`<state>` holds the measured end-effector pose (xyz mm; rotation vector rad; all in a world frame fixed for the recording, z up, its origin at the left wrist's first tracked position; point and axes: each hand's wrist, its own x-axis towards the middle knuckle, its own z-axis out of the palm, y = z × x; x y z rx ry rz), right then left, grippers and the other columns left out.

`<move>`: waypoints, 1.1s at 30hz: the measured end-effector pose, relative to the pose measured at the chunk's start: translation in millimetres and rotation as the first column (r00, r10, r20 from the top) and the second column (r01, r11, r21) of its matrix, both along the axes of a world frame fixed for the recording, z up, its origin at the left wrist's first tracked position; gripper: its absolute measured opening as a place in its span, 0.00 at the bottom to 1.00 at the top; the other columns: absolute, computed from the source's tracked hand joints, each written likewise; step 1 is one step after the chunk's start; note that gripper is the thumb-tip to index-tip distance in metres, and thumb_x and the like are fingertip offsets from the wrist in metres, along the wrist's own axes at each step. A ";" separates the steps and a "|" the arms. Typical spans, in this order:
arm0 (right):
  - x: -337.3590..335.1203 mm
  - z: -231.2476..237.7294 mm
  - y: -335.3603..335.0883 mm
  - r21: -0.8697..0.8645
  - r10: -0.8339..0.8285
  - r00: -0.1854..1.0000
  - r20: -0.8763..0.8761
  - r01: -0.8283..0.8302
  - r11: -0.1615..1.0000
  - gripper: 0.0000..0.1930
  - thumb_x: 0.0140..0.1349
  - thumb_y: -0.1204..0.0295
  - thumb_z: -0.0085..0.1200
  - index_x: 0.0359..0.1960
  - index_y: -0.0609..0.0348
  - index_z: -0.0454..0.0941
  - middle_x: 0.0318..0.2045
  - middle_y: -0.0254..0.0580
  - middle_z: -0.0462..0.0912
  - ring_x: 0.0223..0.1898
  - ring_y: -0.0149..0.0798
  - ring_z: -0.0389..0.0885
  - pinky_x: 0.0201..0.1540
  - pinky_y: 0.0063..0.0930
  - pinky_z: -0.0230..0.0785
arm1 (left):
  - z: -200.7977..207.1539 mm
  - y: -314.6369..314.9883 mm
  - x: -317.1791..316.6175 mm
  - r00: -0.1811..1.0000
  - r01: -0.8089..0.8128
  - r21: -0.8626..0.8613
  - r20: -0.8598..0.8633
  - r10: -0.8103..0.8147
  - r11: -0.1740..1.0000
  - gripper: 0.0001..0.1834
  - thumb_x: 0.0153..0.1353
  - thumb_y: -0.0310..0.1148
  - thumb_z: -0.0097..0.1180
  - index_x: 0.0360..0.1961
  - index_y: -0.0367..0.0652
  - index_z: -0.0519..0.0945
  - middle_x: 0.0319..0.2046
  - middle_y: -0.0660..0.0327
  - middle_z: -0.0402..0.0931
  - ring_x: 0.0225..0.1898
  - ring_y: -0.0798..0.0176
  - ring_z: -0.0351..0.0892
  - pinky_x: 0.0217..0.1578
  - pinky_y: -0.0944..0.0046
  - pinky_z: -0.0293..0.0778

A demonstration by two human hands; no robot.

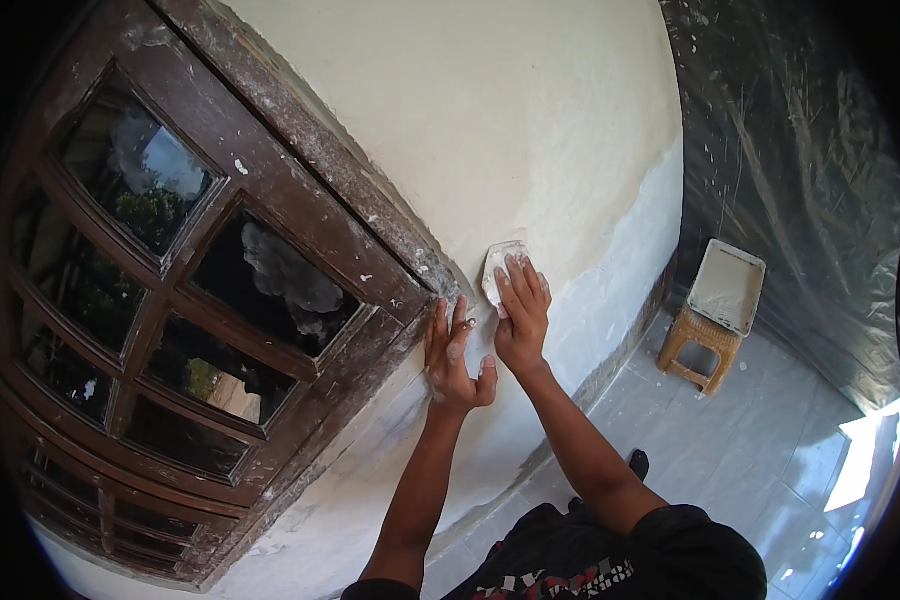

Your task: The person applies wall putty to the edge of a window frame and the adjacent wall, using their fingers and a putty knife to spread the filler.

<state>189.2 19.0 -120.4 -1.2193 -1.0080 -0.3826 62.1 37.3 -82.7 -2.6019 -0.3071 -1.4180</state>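
Note:
My right hand [524, 322] grips a flat, putty-smeared scraper [494, 268] and presses it against the cream wall [530, 130]. The fingers lie over the scraper's back, so part of it is hidden. To the left, my left hand [452, 370] is open, with white putty on its fingers. Its fingertips reach up to the corner of the brown wooden frame [370, 220] where it meets the wall, and nothing shows in its grasp. Below and right of my hands the wall surface turns whiter and smoother-looking.
A brown paned door or window [160, 260] with putty spots fills the left side. At right, a tray of whitish putty [728, 285] sits on a tan plastic stool [698, 352]. Dark plastic sheeting [790, 150] hangs behind it, over grey floor tiles [670, 440].

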 end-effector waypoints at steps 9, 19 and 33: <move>-11.3 -20.1 -23.8 0.075 0.035 0.999 -0.025 -0.033 0.997 0.29 0.52 0.85 0.49 0.59 0.55 0.78 0.64 0.47 0.74 0.70 0.54 0.64 0.70 0.55 0.48 | -0.8 1.3 -5.5 0.999 0.040 -0.010 0.011 -0.040 0.999 0.25 0.65 0.37 0.48 0.59 0.33 0.65 0.61 0.32 0.69 0.66 0.25 0.62 0.64 0.31 0.57; -54.7 -81.0 -35.3 -0.094 0.212 0.975 -0.062 -0.218 0.971 0.30 0.53 0.87 0.49 0.60 0.54 0.77 0.65 0.48 0.72 0.71 0.54 0.62 0.71 0.55 0.47 | 0.7 2.8 -6.5 0.998 0.054 -0.009 0.015 -0.054 0.998 0.24 0.63 0.36 0.48 0.56 0.32 0.65 0.59 0.31 0.70 0.65 0.25 0.62 0.65 0.32 0.55; -14.3 -57.6 -9.3 -0.069 0.180 0.983 -0.024 -0.181 0.981 0.30 0.54 0.85 0.50 0.62 0.52 0.75 0.68 0.50 0.68 0.73 0.58 0.57 0.71 0.62 0.43 | 20.6 -4.9 1.0 0.982 -0.182 0.030 -0.053 0.183 0.983 0.27 0.58 0.31 0.52 0.59 0.34 0.64 0.64 0.36 0.67 0.68 0.22 0.56 0.64 0.28 0.53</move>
